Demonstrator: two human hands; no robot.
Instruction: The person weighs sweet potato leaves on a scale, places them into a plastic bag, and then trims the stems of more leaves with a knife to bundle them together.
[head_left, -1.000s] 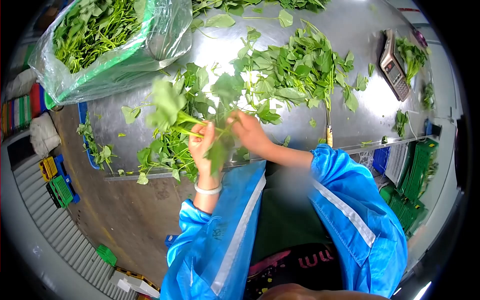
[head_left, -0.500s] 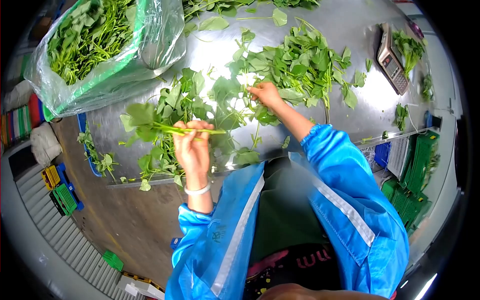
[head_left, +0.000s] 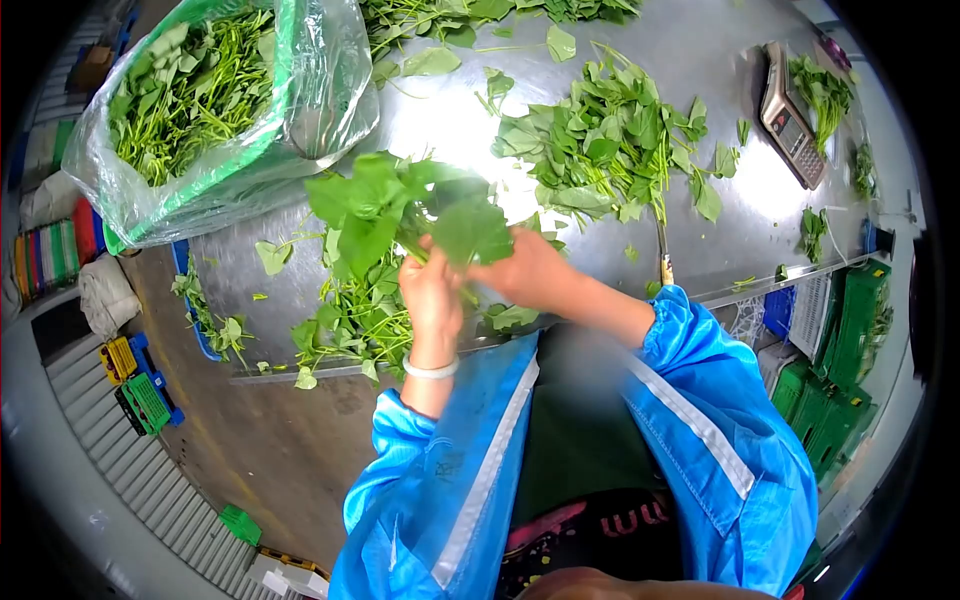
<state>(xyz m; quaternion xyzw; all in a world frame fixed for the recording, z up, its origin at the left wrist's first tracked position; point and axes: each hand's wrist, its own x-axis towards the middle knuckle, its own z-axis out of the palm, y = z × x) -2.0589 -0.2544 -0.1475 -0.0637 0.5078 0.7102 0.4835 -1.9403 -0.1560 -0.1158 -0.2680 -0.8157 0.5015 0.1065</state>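
The steel counter (head_left: 700, 60) runs slantwise, and its near edge passes just under both hands. Bare metal shows in a strip along that near edge to the right of the hands. It is broken only by a thin knife (head_left: 662, 262) that lies with its pale handle at the edge. More bare metal shows between the pile of loose leaves (head_left: 610, 140) and the scale (head_left: 790, 115) near the right end. At the far left corner a plastic bag of greens (head_left: 200, 110) bulges over the counter's edge. A heap of cut greens (head_left: 350, 320) lies on the near edge, just beside the left wrist and spilling over the lip. Below the right end stand green crates (head_left: 840, 340).

The left hand (head_left: 432, 292), with a pale bangle on its wrist, is closed round the stems of a bunch of leaves (head_left: 400, 205). It holds the bunch upright above the near edge, clear of the metal. The right hand (head_left: 525, 272) meets the bunch from the side. Its fingers run in under the leaves, so I cannot tell whether they grip. The bunch is fresh green, with broad pointed leaves that fan out over both hands and hide the stems.
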